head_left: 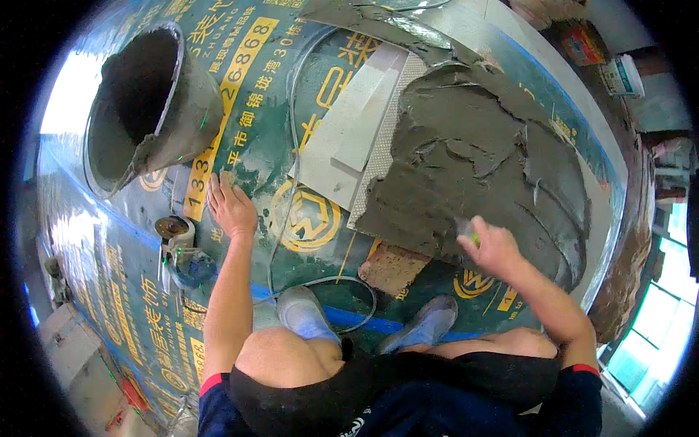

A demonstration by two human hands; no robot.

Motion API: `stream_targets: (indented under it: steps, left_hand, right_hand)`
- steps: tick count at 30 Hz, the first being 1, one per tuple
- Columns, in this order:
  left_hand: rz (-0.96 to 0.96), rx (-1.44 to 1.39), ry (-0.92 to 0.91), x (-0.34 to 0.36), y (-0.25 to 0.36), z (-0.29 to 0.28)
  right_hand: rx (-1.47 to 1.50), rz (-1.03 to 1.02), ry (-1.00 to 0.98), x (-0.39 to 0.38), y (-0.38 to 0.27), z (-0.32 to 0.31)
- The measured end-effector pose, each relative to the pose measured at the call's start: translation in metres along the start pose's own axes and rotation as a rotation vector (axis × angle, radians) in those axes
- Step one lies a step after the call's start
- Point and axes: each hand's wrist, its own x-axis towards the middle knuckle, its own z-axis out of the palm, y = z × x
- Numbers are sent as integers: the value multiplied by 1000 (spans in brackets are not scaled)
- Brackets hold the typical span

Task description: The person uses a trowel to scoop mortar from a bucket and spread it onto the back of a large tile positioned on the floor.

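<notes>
My left hand (233, 211) rests palm down on the printed green floor covering (247, 175), fingers stretched out, left of a grey cable (293, 124). My right hand (488, 244) grips a trowel (466, 230) with a green handle at the lower part of a thick spread of grey mortar (480, 138); the blade is hard to make out. The mortar covers most of a tile with a textured back (371, 178). Pale flat tile pieces (335, 138) lie along its left side. A rough brown brick (392, 269) sits under its lower edge.
A mortar-coated bucket (189, 116) stands upper left, an angle grinder (182, 255) below it. My feet (302, 313) are near the cable's loop. At the far right are a white tub (622, 76) and clutter; a mortar-smeared strip (389, 29) lies at the top.
</notes>
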Motion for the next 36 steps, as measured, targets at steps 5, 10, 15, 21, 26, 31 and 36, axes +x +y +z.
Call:
stream_targets:
  steps: [5,10,15,21,26,31,36]
  left_hand:
    - [-27,-21,-8,2,3,0]
    - [-16,-43,-3,4,5,0]
    - [-42,-35,-13,3,2,3]
    - [-27,-21,-2,1,-2,2]
    - [-43,-21,-16,3,2,-4]
    - [-24,-19,-53,6,7,-11]
    - [22,-54,-39,5,11,-2]
  right_hand:
    - [-21,117,296,83,53,-62]
    - [319,324,312,126,67,-93]
    - [707,275,-73,56,11,-18]
    - [51,213,313,65,43,-50]
    - [503,615,393,98,78,-103]
    - [696,408,356,140,19,-123]
    - [170,386,419,167,48,-108]
